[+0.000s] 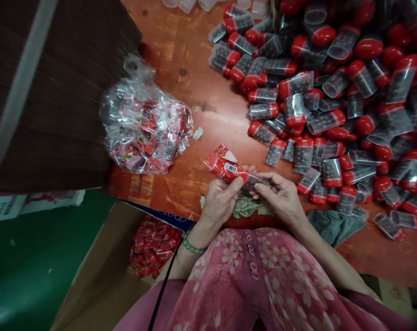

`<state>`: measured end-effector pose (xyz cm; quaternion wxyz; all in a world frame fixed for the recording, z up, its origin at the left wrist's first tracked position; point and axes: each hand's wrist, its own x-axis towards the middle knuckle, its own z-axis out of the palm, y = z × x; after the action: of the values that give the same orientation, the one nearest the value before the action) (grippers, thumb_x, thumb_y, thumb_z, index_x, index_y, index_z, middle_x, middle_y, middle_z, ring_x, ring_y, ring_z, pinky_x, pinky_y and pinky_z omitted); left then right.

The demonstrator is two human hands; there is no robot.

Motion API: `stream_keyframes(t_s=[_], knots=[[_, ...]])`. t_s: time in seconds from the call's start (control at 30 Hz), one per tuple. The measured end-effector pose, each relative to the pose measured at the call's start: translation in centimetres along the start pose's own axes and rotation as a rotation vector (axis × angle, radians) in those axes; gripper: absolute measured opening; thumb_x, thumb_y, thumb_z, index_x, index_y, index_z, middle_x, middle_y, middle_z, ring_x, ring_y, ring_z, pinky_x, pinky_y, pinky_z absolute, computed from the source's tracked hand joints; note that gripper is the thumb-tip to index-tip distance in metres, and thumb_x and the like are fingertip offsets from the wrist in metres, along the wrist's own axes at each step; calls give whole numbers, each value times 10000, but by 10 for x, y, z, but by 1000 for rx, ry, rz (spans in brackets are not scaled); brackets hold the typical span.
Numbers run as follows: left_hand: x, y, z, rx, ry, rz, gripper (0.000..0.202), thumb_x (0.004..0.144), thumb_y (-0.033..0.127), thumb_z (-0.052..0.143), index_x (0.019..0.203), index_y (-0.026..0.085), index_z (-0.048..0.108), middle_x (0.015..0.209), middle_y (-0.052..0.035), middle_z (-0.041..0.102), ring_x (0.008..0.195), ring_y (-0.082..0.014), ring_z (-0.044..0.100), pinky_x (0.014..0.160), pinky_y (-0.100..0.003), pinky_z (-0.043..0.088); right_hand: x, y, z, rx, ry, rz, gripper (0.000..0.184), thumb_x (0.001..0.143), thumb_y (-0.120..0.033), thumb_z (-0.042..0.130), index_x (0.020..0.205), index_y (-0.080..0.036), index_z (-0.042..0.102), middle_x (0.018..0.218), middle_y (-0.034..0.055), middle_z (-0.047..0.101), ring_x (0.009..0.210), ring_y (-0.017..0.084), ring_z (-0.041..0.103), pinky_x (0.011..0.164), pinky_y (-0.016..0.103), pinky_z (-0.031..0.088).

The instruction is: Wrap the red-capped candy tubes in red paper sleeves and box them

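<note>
Being held over the reddish-brown wooden table (pixel 208 105), a red printed plastic wrapper (pixel 225 169) is being gripped by the left hand (pixel 220 200). A clear cylindrical plastic tube (pixel 253 182) at its end is being pinched by the right hand (pixel 282 197), near heaped red-capped clear tubes (pixel 294 110).

left hand (pixel 220 200) and right hand (pixel 282 195) almost meet, both pinching, thumbs (pixel 235 185) uppermost, forearms (pixel 327 250) angled inward.

On my feed I see the left hand (pixel 219 202) pinching a red printed wrapper (pixel 222 168), the right hand (pixel 284 196) a clear tube (pixel 252 181). Red-ended tubes (pixel 303 154) lie heaped rightward.
</note>
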<state>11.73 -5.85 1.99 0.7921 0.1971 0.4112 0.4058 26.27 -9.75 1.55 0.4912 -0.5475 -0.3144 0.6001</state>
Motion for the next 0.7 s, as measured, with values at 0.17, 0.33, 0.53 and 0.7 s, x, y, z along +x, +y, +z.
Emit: stream_keyframes(t_s=[0.17, 0.33, 0.53, 0.7], knots=[[11, -2, -1, 2, 116, 65, 360, 540, 381, 924, 803, 177, 785, 851, -67, 793, 878, -244, 751, 970, -408, 548, 2, 2, 4, -311, 156, -318, 158, 786, -268, 750, 935, -225, 722, 869, 20, 751, 775, 163, 699, 745, 302, 571], [14, -4, -4, 94, 93, 89, 328, 590, 435, 893, 757, 174, 784, 805, -64, 787, 804, -220, 750, 830, -336, 587, 6, 6, 5, 22, 6, -7, 264, 795, -417, 748, 926, -204, 662, 710, 2, 735, 519, 129, 653, 512, 256, 553], [12, 5, -2, 112, -58, 64, 364, 709, 466, 813, 927, 177, 782, 989, -104, 784, 959, -259, 739, 844, -352, 591, 7, 1, 12, -65, 153, -122, 267, 730, -380, 814, 876, -209, 670, 814, 9, 741, 599, 118, 679, 562, 237, 573], [13, 7, -6, 206, -117, 50, 401, 749, 491, 770, 983, 165, 769, 1083, -126, 765, 870, -247, 746, 690, -308, 598, 8, -1, 11, 19, -35, -5, 289, 785, -440, 762, 875, -204, 622, 701, -1, 726, 515, 130, 664, 467, 233, 535]])
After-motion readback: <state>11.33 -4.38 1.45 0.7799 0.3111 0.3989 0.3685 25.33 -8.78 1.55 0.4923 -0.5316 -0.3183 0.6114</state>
